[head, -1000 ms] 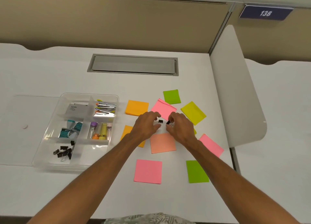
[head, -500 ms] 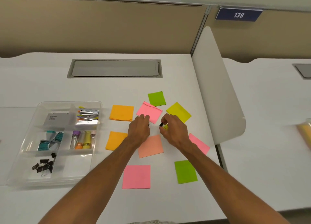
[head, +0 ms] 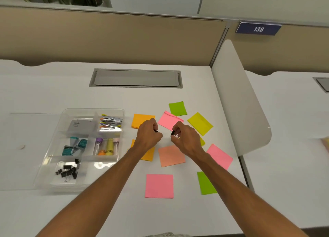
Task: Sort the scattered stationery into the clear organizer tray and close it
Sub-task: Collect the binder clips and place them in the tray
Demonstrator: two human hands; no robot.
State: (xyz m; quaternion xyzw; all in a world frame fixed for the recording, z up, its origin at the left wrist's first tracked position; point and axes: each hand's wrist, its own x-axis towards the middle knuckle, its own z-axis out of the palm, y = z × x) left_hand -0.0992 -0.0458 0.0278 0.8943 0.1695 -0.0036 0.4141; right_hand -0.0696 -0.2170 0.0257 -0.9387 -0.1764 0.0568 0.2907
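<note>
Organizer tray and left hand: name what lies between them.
Head view: a strip of bare desk runs beside the organizer tray, then come two orange sticky notes, a far one and a near one, next to the left hand.

There were ten sticky notes (head: 159, 186): three pink, two orange, two green, two yellow, one salmon; also two staplers (head: 111, 120).

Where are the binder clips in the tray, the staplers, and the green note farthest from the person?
binder clips (head: 68, 174): head view, middle of the black pile.
staplers (head: 112, 119): head view, silver body of the upper one.
green note (head: 177, 108): head view, centre of the sheet.
</note>
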